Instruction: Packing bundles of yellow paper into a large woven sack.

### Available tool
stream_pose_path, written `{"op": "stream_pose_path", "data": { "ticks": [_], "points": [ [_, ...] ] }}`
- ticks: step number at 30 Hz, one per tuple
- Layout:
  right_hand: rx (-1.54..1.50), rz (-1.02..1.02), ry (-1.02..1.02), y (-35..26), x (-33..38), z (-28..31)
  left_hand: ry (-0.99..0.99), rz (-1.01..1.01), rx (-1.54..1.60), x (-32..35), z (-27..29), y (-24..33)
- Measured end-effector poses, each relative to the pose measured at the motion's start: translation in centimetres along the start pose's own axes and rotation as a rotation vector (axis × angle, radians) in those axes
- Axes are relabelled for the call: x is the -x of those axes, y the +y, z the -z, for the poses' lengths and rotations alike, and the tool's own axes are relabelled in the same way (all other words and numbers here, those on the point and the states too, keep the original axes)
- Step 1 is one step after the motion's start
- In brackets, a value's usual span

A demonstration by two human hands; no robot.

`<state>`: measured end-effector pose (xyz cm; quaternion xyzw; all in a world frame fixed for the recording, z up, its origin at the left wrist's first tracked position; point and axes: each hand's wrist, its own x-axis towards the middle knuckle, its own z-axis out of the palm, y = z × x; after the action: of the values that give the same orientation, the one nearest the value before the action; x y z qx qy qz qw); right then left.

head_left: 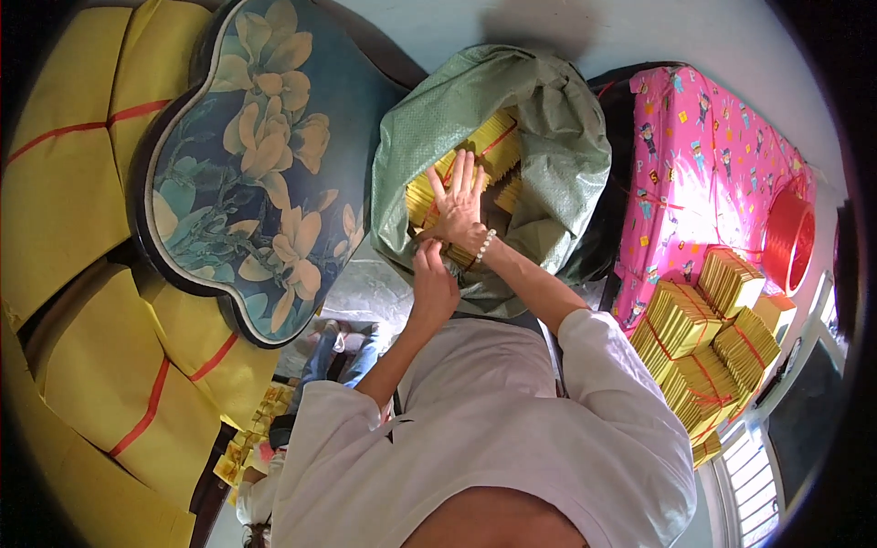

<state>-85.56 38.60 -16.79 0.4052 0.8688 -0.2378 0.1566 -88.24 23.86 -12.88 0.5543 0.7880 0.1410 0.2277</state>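
At twelve o'clock, our right hand (459, 203) lies flat, fingers spread, on the yellow paper bundles (482, 155) inside the green sack (548, 119); our left hand (433, 279), curled, touches its wrist.

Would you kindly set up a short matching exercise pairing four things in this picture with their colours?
Things:
1. woven sack
2. bracelet on the right hand
3. spool of string
4. patterned cloth

Colours:
A. pink
B. red
C. grey-green
D. white

Pairs: 1-C, 2-D, 3-B, 4-A
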Motion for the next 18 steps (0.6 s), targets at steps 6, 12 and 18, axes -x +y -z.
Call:
{"op": "stream_pose_path", "data": {
  "ticks": [6,12,18],
  "points": [
    [-0.063,0.076,0.079,0.6,-1.1,0.0,0.384,0.673,1.306,-3.2,-8.8,-4.4],
    [-0.097,0.06,0.146,0.7,-1.1,0.1,0.585,1.431,1.995,-5.1,-10.3,-7.9],
    [-0.136,0.109,0.245,1.5,-0.9,-0.6,0.292,1.493,1.994,-6.6,-9.6,-7.7]
  ]
}}
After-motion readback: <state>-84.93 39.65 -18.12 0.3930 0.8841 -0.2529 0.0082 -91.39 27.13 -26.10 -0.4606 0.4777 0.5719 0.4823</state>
